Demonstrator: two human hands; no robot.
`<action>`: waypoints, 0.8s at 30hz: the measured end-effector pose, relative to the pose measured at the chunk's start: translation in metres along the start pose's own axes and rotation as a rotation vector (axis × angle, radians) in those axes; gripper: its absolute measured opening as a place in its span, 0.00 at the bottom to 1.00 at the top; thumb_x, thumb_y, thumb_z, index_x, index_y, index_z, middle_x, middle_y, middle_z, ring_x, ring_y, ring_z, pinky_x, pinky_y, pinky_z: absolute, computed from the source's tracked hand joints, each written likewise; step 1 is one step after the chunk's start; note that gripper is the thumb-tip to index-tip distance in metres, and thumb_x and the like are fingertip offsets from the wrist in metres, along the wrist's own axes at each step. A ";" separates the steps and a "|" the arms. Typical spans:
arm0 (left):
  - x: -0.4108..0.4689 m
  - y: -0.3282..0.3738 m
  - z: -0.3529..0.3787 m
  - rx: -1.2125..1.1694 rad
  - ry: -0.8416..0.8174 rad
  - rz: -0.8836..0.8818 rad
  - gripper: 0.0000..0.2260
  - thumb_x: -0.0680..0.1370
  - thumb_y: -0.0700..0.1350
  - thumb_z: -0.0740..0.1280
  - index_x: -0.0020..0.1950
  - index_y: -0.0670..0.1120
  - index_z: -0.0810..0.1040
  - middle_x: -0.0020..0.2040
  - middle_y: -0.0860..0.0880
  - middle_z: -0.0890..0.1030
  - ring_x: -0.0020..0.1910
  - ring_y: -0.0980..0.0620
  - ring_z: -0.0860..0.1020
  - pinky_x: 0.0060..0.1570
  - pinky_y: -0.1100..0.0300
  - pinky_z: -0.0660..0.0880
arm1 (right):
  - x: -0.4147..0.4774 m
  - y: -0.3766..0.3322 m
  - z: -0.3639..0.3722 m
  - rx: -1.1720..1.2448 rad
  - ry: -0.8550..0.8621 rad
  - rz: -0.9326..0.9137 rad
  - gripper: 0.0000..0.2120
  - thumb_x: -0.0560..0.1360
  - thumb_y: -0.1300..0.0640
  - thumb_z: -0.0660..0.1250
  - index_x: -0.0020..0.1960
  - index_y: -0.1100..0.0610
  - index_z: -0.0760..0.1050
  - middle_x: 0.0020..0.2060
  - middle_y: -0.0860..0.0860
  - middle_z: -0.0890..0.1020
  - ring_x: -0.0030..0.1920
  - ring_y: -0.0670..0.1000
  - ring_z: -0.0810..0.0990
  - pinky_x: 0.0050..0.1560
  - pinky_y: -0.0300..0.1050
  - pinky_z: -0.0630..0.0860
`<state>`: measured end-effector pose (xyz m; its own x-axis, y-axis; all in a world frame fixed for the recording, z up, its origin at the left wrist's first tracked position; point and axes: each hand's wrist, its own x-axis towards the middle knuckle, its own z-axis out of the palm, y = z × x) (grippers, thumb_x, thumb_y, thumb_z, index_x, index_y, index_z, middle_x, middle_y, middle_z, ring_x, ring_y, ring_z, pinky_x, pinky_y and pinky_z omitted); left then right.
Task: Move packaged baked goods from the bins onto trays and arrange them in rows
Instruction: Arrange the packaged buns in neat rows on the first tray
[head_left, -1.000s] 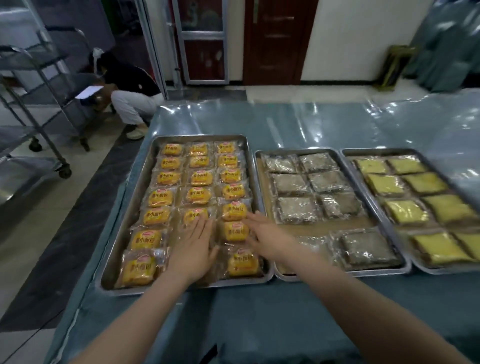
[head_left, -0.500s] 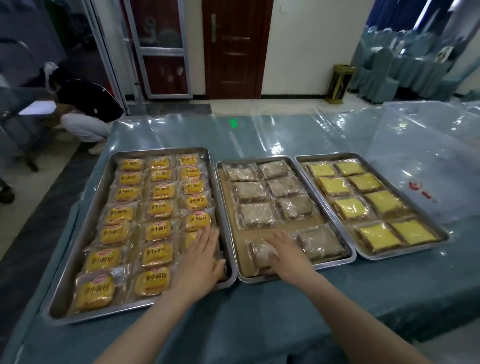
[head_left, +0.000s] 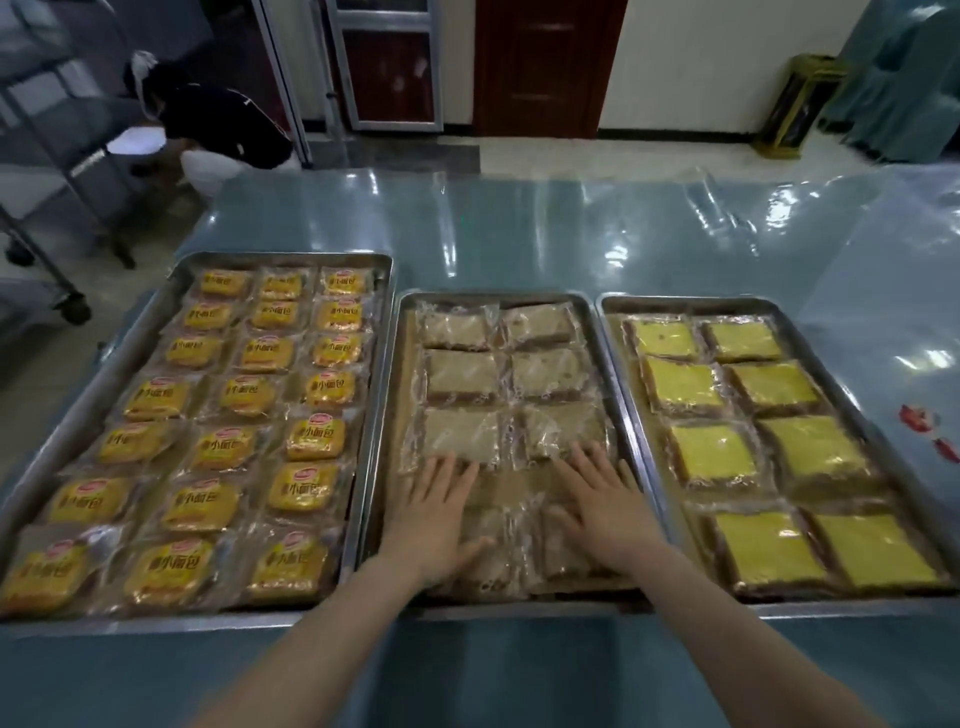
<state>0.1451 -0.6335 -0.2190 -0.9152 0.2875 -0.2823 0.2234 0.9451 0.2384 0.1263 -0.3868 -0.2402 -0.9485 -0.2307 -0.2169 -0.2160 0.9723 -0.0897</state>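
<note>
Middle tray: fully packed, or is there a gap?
Not full: bare liner shows between the third row and the nearest packs, which the left hand and right hand rest on.

I see three steel trays side by side. At 10 o'clock the left tray (head_left: 280, 257) holds round buns (head_left: 317, 435) in yellow-printed wrappers, lying flat in three columns of seven. At 12 the middle tray (head_left: 498, 297) carries pale brown slices (head_left: 460, 374) in clear film, two columns. At 2 the right tray (head_left: 691, 302) has yellow-topped squares (head_left: 711, 452), two by four.

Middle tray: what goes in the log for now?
middle tray | left grip flat on near-left pack | right grip flat on near-right pack
</note>
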 end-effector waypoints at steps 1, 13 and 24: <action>0.009 0.004 0.003 0.026 -0.018 -0.024 0.42 0.73 0.69 0.57 0.76 0.55 0.36 0.74 0.50 0.32 0.73 0.47 0.33 0.69 0.48 0.35 | 0.004 0.002 0.003 -0.002 0.001 -0.029 0.32 0.76 0.32 0.42 0.77 0.42 0.40 0.75 0.44 0.37 0.74 0.49 0.32 0.72 0.54 0.34; 0.021 0.008 0.024 0.156 0.000 -0.079 0.41 0.70 0.74 0.48 0.75 0.56 0.33 0.75 0.51 0.34 0.73 0.48 0.32 0.69 0.46 0.33 | 0.005 0.005 0.003 0.009 0.063 -0.075 0.34 0.74 0.34 0.36 0.78 0.46 0.46 0.78 0.47 0.50 0.77 0.52 0.42 0.71 0.61 0.32; 0.016 0.000 0.020 0.138 0.016 -0.016 0.38 0.72 0.72 0.44 0.73 0.55 0.32 0.75 0.51 0.34 0.73 0.50 0.32 0.70 0.51 0.34 | -0.007 -0.002 -0.004 0.006 0.086 -0.101 0.30 0.79 0.39 0.46 0.78 0.50 0.48 0.77 0.50 0.53 0.77 0.53 0.42 0.73 0.53 0.33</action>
<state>0.1368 -0.6253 -0.2419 -0.9239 0.2709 -0.2701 0.2519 0.9622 0.1034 0.1328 -0.3866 -0.2351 -0.9385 -0.3228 -0.1226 -0.3100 0.9440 -0.1127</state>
